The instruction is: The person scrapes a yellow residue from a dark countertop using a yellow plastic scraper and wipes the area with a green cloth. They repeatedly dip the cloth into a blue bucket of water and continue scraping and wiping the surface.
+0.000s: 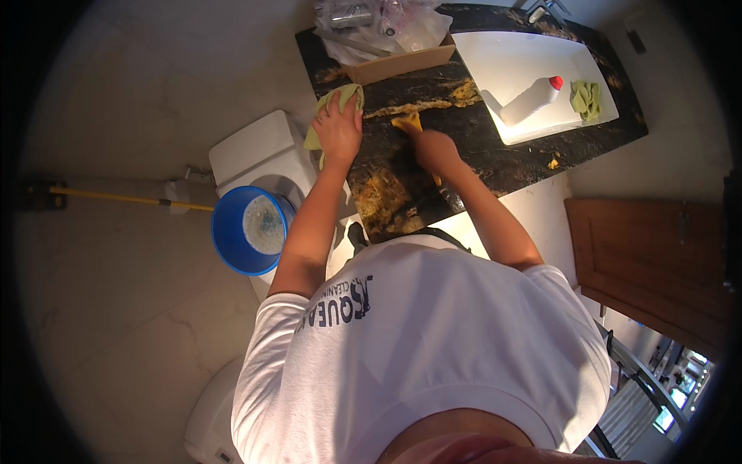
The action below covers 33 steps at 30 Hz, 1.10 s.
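My left hand is on a light green cloth at the left edge of the dark, gold-veined stone countertop. Its fingers curve over the cloth and press it against the stone; part of the cloth hangs past the edge. My right hand is closed around a small yellow hand tool with a flared end, held low over the middle of the counter. My fingers hide most of its handle, so its exact kind is unclear.
A white sink holds a white bottle with a red cap and another green cloth. A cardboard box of plastic-wrapped items stands at the back. Left of the counter, a blue bucket rests on a white toilet.
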Motion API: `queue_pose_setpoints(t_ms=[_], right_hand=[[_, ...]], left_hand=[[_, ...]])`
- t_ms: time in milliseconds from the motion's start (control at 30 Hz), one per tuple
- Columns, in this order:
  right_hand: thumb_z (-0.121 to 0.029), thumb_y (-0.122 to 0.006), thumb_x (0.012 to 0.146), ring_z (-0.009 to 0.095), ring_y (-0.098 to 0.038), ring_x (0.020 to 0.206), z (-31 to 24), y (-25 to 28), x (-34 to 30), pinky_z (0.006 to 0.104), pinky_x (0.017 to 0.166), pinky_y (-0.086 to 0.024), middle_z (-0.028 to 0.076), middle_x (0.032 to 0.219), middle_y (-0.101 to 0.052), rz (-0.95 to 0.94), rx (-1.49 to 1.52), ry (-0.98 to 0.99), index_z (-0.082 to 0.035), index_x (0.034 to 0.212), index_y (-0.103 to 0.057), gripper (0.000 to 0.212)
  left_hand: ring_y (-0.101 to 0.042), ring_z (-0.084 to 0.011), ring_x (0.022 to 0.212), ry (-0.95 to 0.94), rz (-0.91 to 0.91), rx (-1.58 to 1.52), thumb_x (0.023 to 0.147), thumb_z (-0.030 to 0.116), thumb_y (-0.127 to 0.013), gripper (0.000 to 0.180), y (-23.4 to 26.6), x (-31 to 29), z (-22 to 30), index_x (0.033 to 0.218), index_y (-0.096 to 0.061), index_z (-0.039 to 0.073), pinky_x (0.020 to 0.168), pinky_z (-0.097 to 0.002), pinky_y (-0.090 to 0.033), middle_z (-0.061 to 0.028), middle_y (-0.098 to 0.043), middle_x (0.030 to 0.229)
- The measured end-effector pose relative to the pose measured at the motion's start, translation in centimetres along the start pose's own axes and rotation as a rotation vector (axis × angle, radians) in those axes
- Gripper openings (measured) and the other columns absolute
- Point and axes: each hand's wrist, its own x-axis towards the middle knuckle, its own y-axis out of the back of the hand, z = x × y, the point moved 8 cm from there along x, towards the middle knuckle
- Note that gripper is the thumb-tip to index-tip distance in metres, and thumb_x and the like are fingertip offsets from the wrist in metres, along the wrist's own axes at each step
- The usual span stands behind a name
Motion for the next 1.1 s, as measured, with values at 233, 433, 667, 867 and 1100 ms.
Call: queue_pose_setpoints(t_ms=[233,433,667,867,1100], right_hand=[[-0.003,-0.054,0.078,0.032,-0.067,0.078,-0.6,0.7,-0.1,0.043,0.067,-0.053,0.016,0.085,-0.067,0.011,-0.004,0.019,-0.017,0.139,-0.043,0.064],[-0.004,-0.055,0.078,0.031,-0.067,0.078,-0.5,1.1,-0.7,0.0422,0.066,-0.053,0.015,0.084,-0.067,0.064,0.031,0.014,-0.017,0.139,-0.044,0.064],[-0.004,-0.055,0.079,0.032,-0.067,0.077,-0.1,0.5,-0.3,0.0421,0.065,-0.053,0.015,0.082,-0.068,0.042,-0.007,-0.024,-0.016,0.14,-0.042,0.064],[-0.004,-0.055,0.079,0.031,-0.067,0.076,0.6,0.0,-0.7,0.0416,0.064,-0.053,0.015,0.082,-0.068,0.023,-0.009,-0.054,-0.016,0.142,-0.041,0.065],[-0.005,-0.053,0.081,0.032,-0.067,0.074,0.7,0.2,-0.2,0.0422,0.063,-0.053,0.015,0.083,-0.068,0.028,-0.028,-0.035,-0.014,0.142,-0.04,0.063]], left_hand=[[-0.05,-0.0321,0.11,-0.014,0.044,0.015,0.088,0.033,-0.06,0.039,0.2,-0.2,0.2,0.126,-0.057,0.025,0.089,-0.0463,-0.038,-0.007,-0.049,0.134],[-0.05,-0.0317,0.11,-0.013,0.031,0.014,0.087,0.032,-0.061,0.039,0.4,0.0,0.1,0.125,-0.058,0.025,0.089,-0.0458,-0.038,-0.0069,-0.049,0.134],[-0.05,-0.032,0.11,-0.017,0.052,0.003,0.087,0.031,-0.061,0.039,0.3,-0.2,0.1,0.125,-0.058,0.024,0.089,-0.0464,-0.037,-0.0075,-0.049,0.133],[-0.051,-0.0322,0.11,-0.009,0.041,0.007,0.086,0.031,-0.062,0.039,0.3,0.0,0.1,0.125,-0.058,0.025,0.09,-0.0466,-0.038,-0.0077,-0.049,0.133],[-0.051,-0.0321,0.11,-0.006,0.043,-0.008,0.087,0.032,-0.061,0.039,0.3,-0.1,0.0,0.125,-0.058,0.025,0.089,-0.0466,-0.039,-0.007,-0.049,0.133]])
